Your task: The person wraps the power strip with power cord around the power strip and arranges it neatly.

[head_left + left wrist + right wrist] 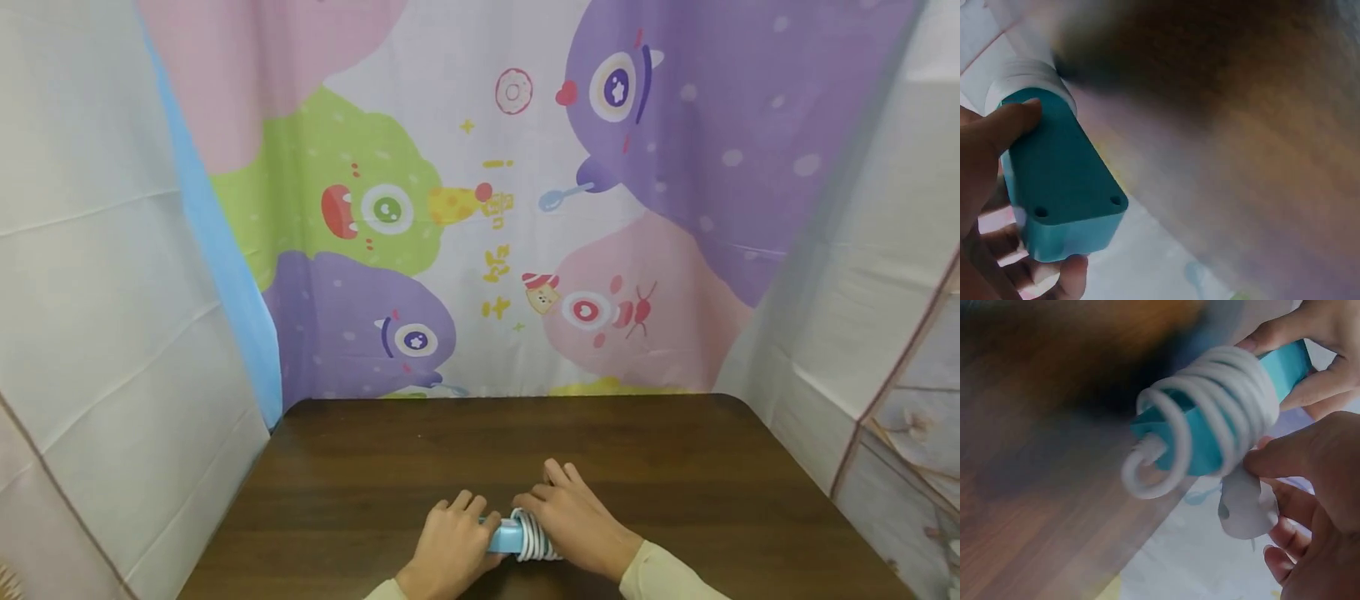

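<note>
A light blue power strip [506, 537] is held above the near part of the table, with its white cord [533, 536] wound round one end in several loops. My left hand [454, 542] grips the bare end; in the left wrist view the thumb lies along the strip's flat face [1063, 165] and fingers curl beneath. From the right, my right hand [577, 518] reaches the wound end. In the right wrist view, its thumb and fingers pinch the cord's white plug [1244, 509], just below the coils. The plug's prongs cannot be made out.
The dark brown wooden table [360, 467] has rounded far corners. Behind it hangs a curtain [480, 350] printed with cartoon monsters. Pale cloth panels [97, 250] flank the table on both sides.
</note>
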The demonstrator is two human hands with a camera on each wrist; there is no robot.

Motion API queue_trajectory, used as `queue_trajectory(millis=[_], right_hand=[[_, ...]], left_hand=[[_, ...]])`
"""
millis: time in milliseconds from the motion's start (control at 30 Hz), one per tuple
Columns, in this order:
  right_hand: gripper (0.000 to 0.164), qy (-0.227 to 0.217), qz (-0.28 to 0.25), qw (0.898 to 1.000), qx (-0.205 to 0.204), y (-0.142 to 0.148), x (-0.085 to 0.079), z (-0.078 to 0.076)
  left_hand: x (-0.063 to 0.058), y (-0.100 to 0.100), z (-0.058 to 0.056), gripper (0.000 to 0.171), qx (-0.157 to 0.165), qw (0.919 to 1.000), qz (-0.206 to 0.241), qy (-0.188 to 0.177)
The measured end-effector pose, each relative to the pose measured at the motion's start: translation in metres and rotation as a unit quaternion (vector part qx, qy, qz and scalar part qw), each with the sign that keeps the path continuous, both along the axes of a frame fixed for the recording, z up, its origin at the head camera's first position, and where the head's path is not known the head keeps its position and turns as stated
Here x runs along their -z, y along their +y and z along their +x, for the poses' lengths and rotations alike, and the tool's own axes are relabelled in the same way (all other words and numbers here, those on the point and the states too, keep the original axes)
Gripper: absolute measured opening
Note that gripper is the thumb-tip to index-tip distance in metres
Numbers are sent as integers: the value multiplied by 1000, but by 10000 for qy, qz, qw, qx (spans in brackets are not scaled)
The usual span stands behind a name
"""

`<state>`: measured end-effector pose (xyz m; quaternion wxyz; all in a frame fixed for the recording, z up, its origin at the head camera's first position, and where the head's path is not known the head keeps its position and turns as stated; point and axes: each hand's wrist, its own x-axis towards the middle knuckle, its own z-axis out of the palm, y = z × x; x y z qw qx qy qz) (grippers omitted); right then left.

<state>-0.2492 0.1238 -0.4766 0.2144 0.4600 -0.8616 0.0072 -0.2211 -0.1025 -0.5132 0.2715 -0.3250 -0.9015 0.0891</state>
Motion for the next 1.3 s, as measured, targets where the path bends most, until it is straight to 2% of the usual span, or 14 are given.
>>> queue_trajectory(millis=[100, 267, 467, 600, 733, 867, 1133, 1300], right_hand=[[42, 16, 102, 9999, 8, 1, 3, -6], [48, -95, 229, 9997, -31, 6, 6, -14], [31, -769, -119, 9968, 180, 16, 12, -21], [24, -1135, -385, 9924, 274, 23, 16, -22], [25, -1330, -715, 9879, 353, 26, 20, -21], [27, -1333, -1078, 9839, 511, 29, 22, -21], [25, -1431, -1445, 9759, 790, 34, 24, -21], [25, -1233, -1459, 9787, 753, 35, 29, -17]], left_hand=[[5, 1, -3, 54, -133, 9990, 327, -268], [9, 2, -4, 58, -66, 9952, 735, -648], [11, -2, -6, 61, -34, 9906, 828, -1085], [9, -6, -8, 65, -107, 9816, 978, -1639], [6, -10, -9, 68, -194, 9712, 1133, -2088], [3, -13, -8, 67, -202, 9682, 1196, -2187], [2, -17, -5, 68, -117, 9710, 1155, -2090], [7, -17, -2, 65, -89, 9736, 1067, -2016]])
